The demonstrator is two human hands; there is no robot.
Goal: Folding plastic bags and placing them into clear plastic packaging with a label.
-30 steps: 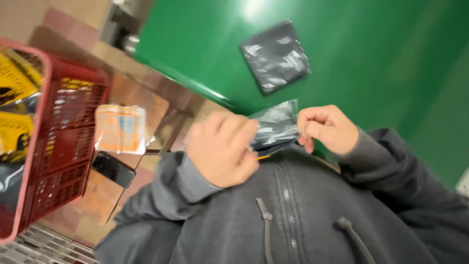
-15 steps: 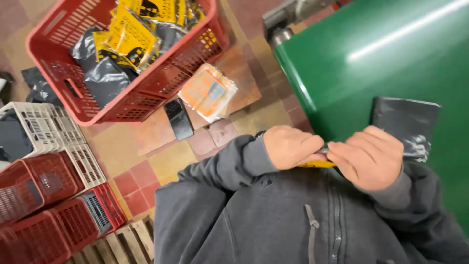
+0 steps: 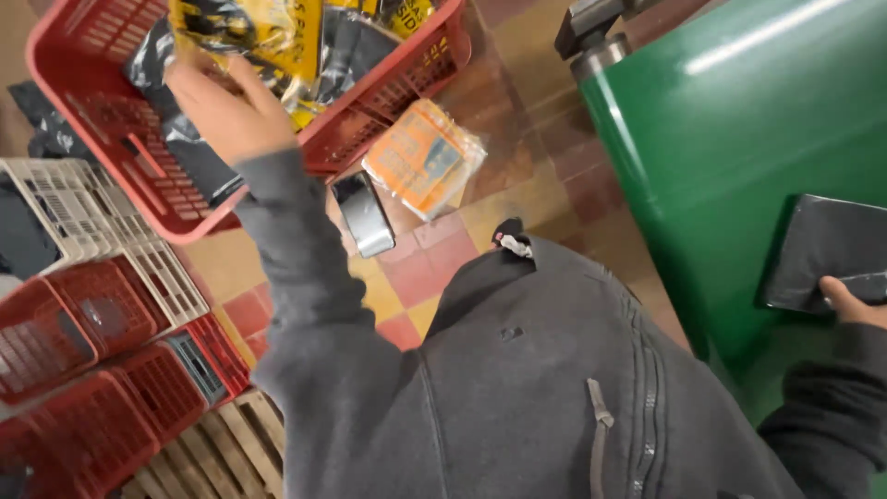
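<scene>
Head view: left hand (image 3: 226, 111) has left the chest, now in red crate (image 3: 139, 176) at 10 o'clock, gripping yellow-black packets (image 3: 268, 37); right hand (image 3: 855, 300) pins dark pouch (image 3: 827, 249) on green tabletop (image 3: 721, 139).

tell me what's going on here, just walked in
A person in a grey zip jacket is standing between a red crate on the tiled floor and a green surface. The left hand reaches into the crate, onto the yellow and black plastic packets inside. The right hand rests on a flat black packet lying on the green surface. An orange packet and a phone lie on the floor beside the crate.
</scene>
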